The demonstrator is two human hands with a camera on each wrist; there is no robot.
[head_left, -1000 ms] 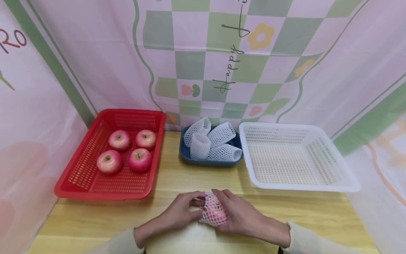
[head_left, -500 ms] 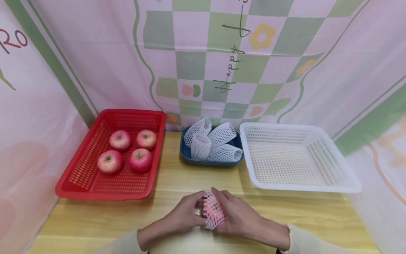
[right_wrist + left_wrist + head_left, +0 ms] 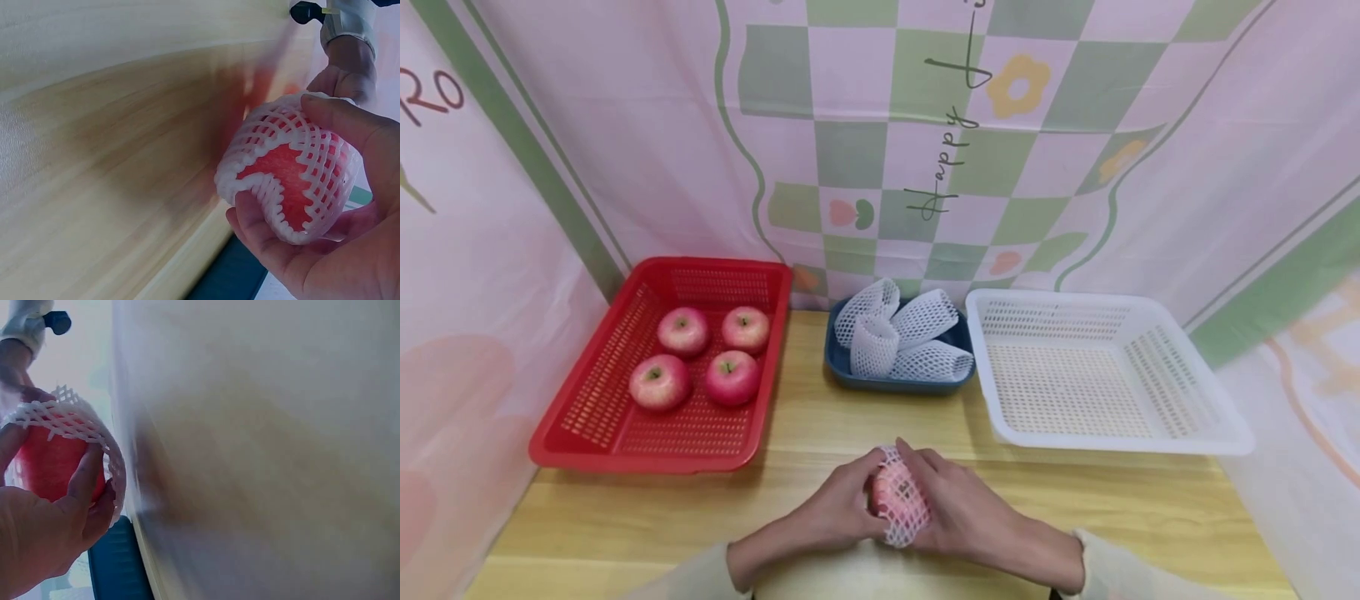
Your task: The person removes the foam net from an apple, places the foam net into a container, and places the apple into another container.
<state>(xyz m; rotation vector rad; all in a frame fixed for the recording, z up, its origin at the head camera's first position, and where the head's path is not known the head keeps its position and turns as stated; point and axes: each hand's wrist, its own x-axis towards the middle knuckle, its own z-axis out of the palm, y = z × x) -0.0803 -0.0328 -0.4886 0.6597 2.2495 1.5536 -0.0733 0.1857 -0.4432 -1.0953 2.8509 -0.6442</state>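
Note:
An apple (image 3: 898, 493) in a white foam net sleeve (image 3: 312, 140) is held between both hands, low in the middle of the head view. My right hand (image 3: 970, 504) grips it from the right, with the thumb on top of the net and fingers curled underneath. From the left, my left hand (image 3: 842, 502) holds the apple, fingers at the net's edge. Bare red skin (image 3: 53, 462) shows on the left hand's side, in the left wrist view. Through a gap in the mesh, more red skin shows in the right wrist view.
At the left stands a red basket (image 3: 647, 461) with several apples (image 3: 658, 382). A blue tray (image 3: 898, 385) holding several foam net sleeves (image 3: 874, 346) is at the back centre. On the right is a white basket (image 3: 1120, 442). A printed curtain (image 3: 850, 154) hangs behind the table.
The apple has turned between the hands and now shows more red beside the left hand. The left hand has moved slightly right and closer round it. Baskets and tray have stayed put.

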